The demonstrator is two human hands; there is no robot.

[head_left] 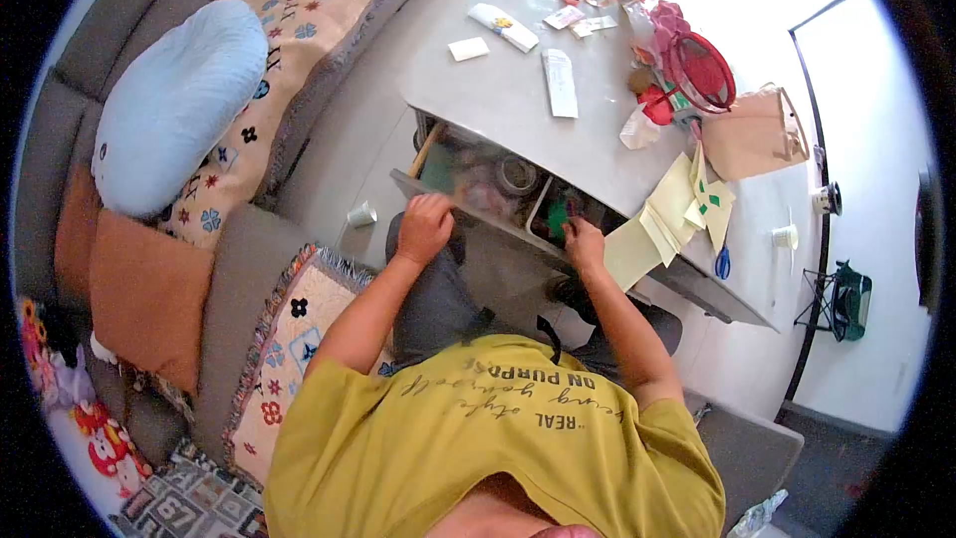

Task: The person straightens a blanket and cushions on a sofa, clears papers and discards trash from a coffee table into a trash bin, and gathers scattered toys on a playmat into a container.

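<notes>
This is a home's living room, with sofa (pixel 246 264), blue cushion (pixel 184 105) and throw (pixel 319 0).

A head-worn camera looks forward and steeply down, from close above the shirt (pixel 488 408) at bottom centre toward the drawer (pixel 503 228) mid-frame.

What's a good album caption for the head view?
Left hand at the front of an open coffee table drawer, right hand near its white divider, yellow papers alongside.
</notes>
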